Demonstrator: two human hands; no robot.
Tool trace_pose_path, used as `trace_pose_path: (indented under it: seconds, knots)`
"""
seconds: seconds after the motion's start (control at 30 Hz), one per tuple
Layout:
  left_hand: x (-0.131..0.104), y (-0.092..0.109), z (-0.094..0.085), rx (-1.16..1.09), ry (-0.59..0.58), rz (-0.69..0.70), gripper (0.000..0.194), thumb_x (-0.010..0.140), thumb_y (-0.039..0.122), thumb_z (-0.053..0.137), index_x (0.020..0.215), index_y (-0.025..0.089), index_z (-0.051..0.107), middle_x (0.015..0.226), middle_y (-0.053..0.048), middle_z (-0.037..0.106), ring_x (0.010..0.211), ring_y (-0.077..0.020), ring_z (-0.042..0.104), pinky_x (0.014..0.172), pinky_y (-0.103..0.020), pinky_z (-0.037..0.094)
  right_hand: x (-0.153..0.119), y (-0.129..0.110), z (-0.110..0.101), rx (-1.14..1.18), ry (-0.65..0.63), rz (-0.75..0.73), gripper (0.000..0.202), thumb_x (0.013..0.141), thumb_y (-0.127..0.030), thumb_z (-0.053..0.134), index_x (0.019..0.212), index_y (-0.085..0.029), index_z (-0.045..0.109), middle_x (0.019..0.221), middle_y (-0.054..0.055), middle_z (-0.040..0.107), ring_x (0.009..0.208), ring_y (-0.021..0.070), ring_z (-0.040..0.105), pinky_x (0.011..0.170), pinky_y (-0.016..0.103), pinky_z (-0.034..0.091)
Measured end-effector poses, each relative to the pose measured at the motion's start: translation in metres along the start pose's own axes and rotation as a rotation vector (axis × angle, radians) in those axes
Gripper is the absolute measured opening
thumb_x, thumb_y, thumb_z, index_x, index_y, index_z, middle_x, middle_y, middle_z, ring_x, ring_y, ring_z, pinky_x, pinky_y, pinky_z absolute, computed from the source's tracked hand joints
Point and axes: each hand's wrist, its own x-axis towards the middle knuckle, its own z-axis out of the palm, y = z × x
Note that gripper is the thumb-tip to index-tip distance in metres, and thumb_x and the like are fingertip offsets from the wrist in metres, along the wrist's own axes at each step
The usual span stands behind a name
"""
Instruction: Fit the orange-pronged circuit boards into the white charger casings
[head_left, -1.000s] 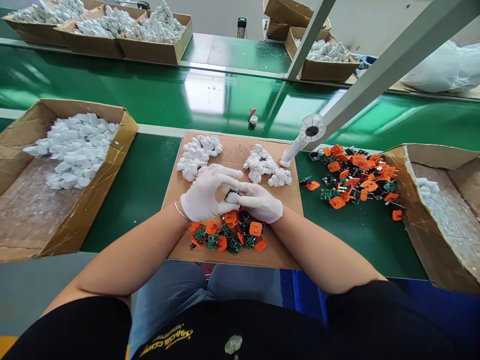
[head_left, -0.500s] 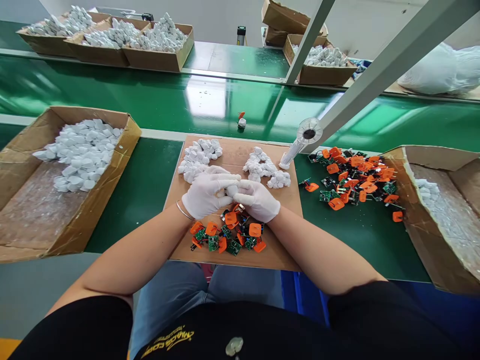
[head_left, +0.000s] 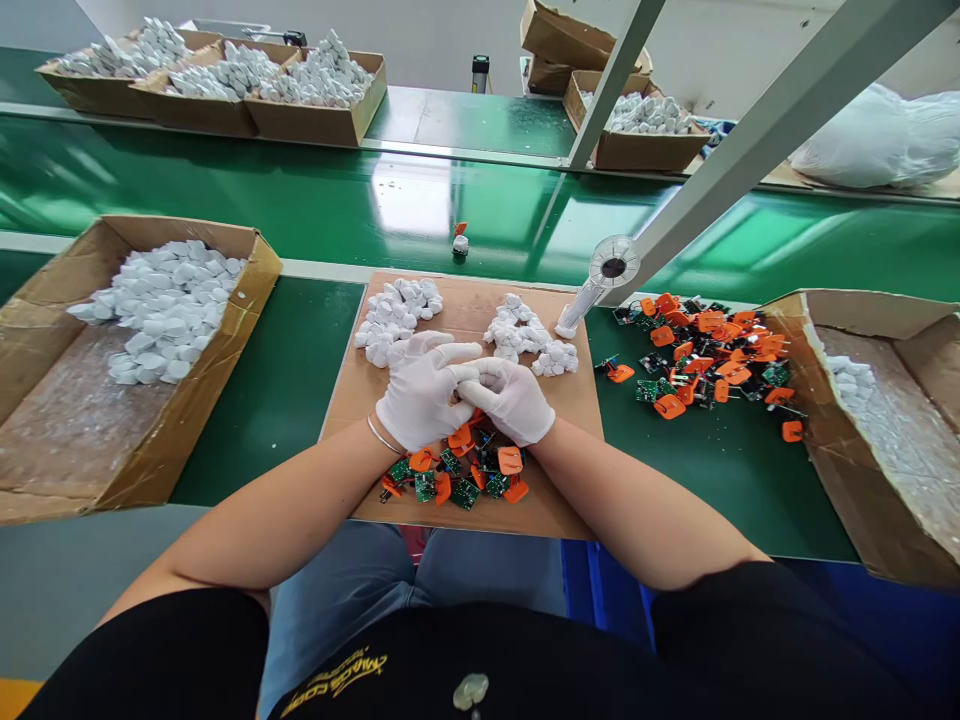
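Note:
My left hand [head_left: 424, 393] and my right hand [head_left: 514, 398], both in white gloves, meet over the cardboard sheet [head_left: 577, 430]. Their fingers are closed together and overlap; whatever lies between them is hidden. Just below the hands is a pile of green circuit boards with orange pieces [head_left: 465, 480]. Beyond them on the sheet lie two heaps of white pieces, one on the left [head_left: 394, 315] and one on the right [head_left: 517, 330].
Cardboard boxes of white pieces stand at left [head_left: 225, 400] and right [head_left: 847, 470]. More orange-and-green parts [head_left: 705, 350] lie right of the sheet. A clear stand [head_left: 581, 305] rises near the slanted metal post [head_left: 720, 170]. One small assembly [head_left: 460, 242] is on the green belt [head_left: 300, 210].
My hands have closed in over the white piece that showed between them, and it is now hidden. The small assembly on the belt has shifted left.

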Motion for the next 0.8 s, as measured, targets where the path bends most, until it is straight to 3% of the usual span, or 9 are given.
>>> trace_pose_path:
  seconds: [0.23, 0.37, 0.53, 0.7, 0.8]
  knots:
    - [0.001, -0.002, -0.007, -0.067, -0.018, -0.026, 0.019, 0.071, 0.026, 0.072, 0.09, 0.024, 0.071, 0.117, -0.003, 0.074, 0.11, -0.0277, 0.064, 0.101, -0.049, 0.05, 0.001, -0.003, -0.003, 0.114, -0.129, 0.023, 0.036, 0.072, -0.042, 0.084, 0.085, -0.015, 0.064, 0.083, 0.003, 0.07, 0.078, 0.0156, 0.065, 0.077, 0.031, 0.054]
    - [0.001, -0.004, -0.008, -0.083, -0.022, -0.007, 0.017, 0.075, 0.03, 0.072, 0.09, 0.024, 0.071, 0.116, -0.004, 0.074, 0.108, -0.027, 0.067, 0.099, -0.048, 0.051, 0.001, -0.002, -0.004, 0.115, -0.088, 0.058, 0.039, 0.068, -0.04, 0.088, 0.087, -0.015, 0.064, 0.08, 0.001, 0.067, 0.074, 0.0137, 0.062, 0.072, 0.028, 0.053]
    - [0.003, -0.008, -0.009, -0.134, 0.031, -0.02, 0.022, 0.075, 0.026, 0.073, 0.097, 0.023, 0.073, 0.114, -0.005, 0.075, 0.107, -0.0252, 0.068, 0.1, -0.045, 0.053, 0.002, -0.004, -0.005, 0.255, -0.191, 0.021, 0.039, 0.072, -0.046, 0.084, 0.089, -0.015, 0.067, 0.09, 0.005, 0.068, 0.089, 0.0201, 0.064, 0.08, 0.033, 0.055]
    - [0.004, -0.013, -0.013, -0.172, -0.054, 0.003, 0.027, 0.079, 0.03, 0.076, 0.105, 0.024, 0.074, 0.125, -0.005, 0.072, 0.113, -0.025, 0.067, 0.105, -0.045, 0.052, 0.002, -0.006, -0.004, 0.244, -0.147, 0.029, 0.039, 0.071, -0.048, 0.085, 0.088, -0.016, 0.07, 0.091, 0.006, 0.07, 0.09, 0.0209, 0.064, 0.083, 0.034, 0.055]
    - [0.004, -0.014, -0.013, -0.212, -0.039, -0.017, 0.031, 0.08, 0.035, 0.077, 0.108, 0.023, 0.073, 0.125, -0.006, 0.073, 0.114, -0.0253, 0.067, 0.105, -0.046, 0.052, 0.002, -0.005, -0.003, 0.256, -0.152, 0.019, 0.04, 0.072, -0.048, 0.085, 0.09, -0.016, 0.07, 0.091, 0.006, 0.07, 0.089, 0.0196, 0.064, 0.083, 0.033, 0.055]
